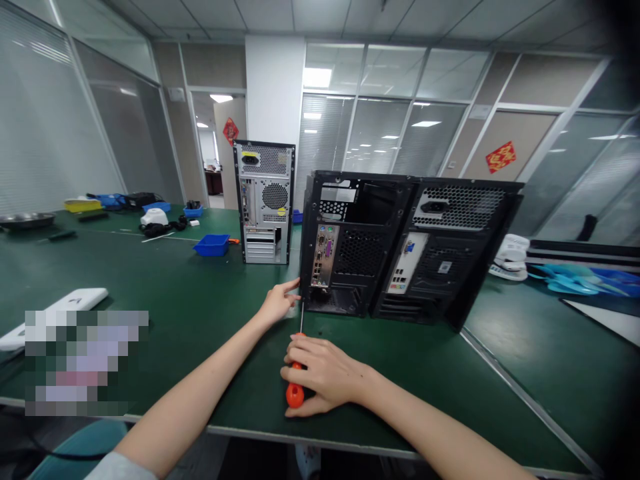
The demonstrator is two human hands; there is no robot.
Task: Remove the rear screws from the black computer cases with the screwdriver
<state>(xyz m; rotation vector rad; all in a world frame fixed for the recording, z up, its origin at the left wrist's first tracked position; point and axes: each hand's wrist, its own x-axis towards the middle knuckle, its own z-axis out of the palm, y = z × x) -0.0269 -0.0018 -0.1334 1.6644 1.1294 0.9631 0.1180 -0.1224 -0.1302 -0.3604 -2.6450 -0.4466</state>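
Single head-worn view, looking forward and down across the green table [165, 300], hands close below, office beyond.

Right hand [323, 373] gripping orange-handled screwdriver [297, 373], shaft aimed at lower left rear edge of nearer black computer case [350, 250]. Left hand [278, 302] fingertips touching that edge. Second black case [450, 253] just beside. Silver tower [265, 200] behind, blue bin [212, 245] near, on green table [165, 293].
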